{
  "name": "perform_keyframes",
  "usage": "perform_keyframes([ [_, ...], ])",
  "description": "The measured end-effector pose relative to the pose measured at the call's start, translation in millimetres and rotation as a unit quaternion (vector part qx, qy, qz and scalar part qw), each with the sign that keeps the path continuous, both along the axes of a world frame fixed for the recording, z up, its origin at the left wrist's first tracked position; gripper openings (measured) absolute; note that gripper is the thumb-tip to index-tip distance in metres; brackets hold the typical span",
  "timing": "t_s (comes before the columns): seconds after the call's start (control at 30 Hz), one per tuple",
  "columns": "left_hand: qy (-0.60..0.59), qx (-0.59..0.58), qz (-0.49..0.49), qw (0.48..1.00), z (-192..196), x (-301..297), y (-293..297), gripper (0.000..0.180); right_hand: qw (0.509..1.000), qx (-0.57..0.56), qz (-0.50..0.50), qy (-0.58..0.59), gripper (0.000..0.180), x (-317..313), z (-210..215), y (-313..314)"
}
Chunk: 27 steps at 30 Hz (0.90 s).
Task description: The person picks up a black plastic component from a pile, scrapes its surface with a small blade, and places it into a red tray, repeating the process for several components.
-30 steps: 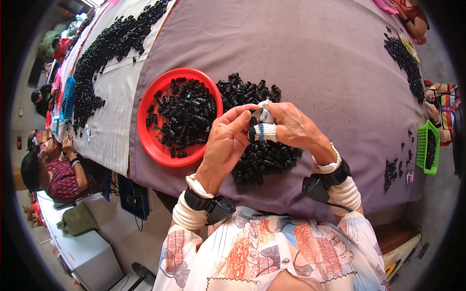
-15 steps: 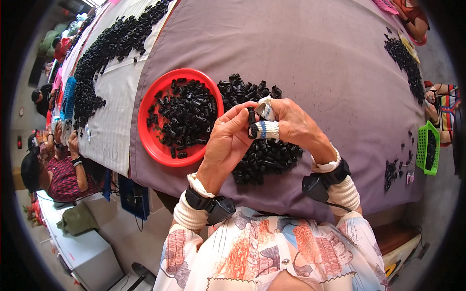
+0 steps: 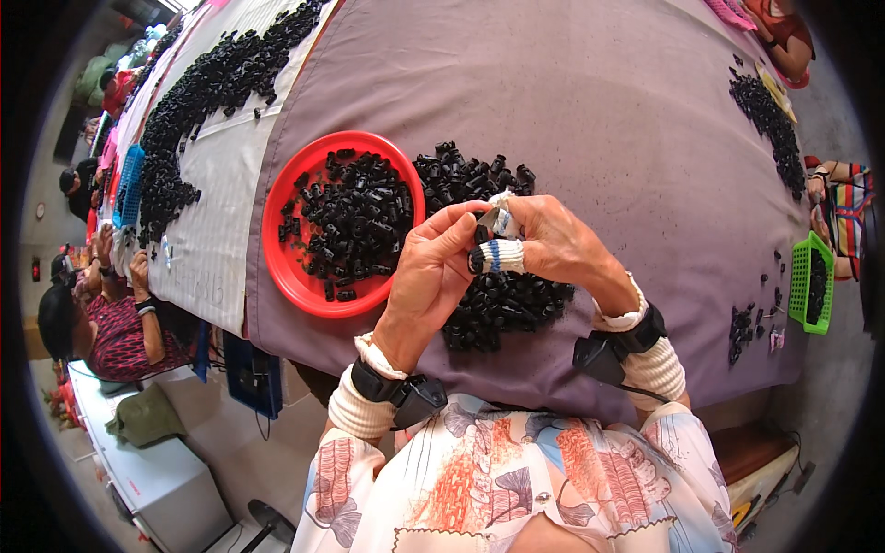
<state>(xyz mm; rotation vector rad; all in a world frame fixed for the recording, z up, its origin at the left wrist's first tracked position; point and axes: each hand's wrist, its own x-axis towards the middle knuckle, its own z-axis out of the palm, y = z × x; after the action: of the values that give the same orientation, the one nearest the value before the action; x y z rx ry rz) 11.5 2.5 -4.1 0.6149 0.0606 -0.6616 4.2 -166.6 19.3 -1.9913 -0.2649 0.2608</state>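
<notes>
My left hand (image 3: 430,269) is closed, its thumb and forefinger pinching a small black plastic part (image 3: 480,233), mostly hidden by fingers. Against it works my right hand (image 3: 564,241), also closed, with a white cloth wrap on the forefinger and a blue-striped knitted cover (image 3: 503,256) on the thumb. A thin grey blade-like piece (image 3: 489,219) shows at the right fingertips; its kind is unclear. Under and beyond the hands lies a pile of similar black parts (image 3: 507,304). Left of them a red round basin (image 3: 277,267) holds many more.
A mauve cloth (image 3: 627,111) covers the table. Black parts (image 3: 221,83) heap on a pale cloth at left, with a blue basket (image 3: 131,184) beside them. At right are another heap (image 3: 770,120) and a green basket (image 3: 800,286). Co-workers sit at both sides.
The black part, upright and plainly visible before, is now more covered by my fingers. My right fingertips have shifted slightly, and more of the grey piece shows. The basin and pile stay put.
</notes>
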Motion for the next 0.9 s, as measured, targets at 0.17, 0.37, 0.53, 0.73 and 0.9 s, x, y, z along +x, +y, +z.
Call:
perform_keyframes([
  [0.17,-0.014,0.026,0.007,1.000,0.4,-0.8,-0.2,0.023,1.000,-0.013,0.004,-0.013,0.043,-0.7,1.3,1.3],
  [0.37,-0.005,-0.007,-0.003,1.000,3.5,-0.6,1.2,0.023,1.000,-0.001,-0.009,-0.011,0.042,-0.2,-4.2,2.0],
  [0.53,-0.007,0.018,0.006,1.000,3.6,-0.9,0.1,0.022,1.000,-0.012,-0.009,-0.017,0.041,0.0,-1.7,2.3],
  [0.73,-0.008,0.031,0.011,0.999,6.5,-0.2,-2.9,0.022,1.000,-0.008,-0.002,-0.028,0.040,0.3,-4.1,1.2],
  [0.9,0.022,-0.037,0.015,0.999,0.9,2.1,0.5,0.021,0.998,0.056,-0.028,0.032,0.038,0.5,-4.5,-0.1],
])
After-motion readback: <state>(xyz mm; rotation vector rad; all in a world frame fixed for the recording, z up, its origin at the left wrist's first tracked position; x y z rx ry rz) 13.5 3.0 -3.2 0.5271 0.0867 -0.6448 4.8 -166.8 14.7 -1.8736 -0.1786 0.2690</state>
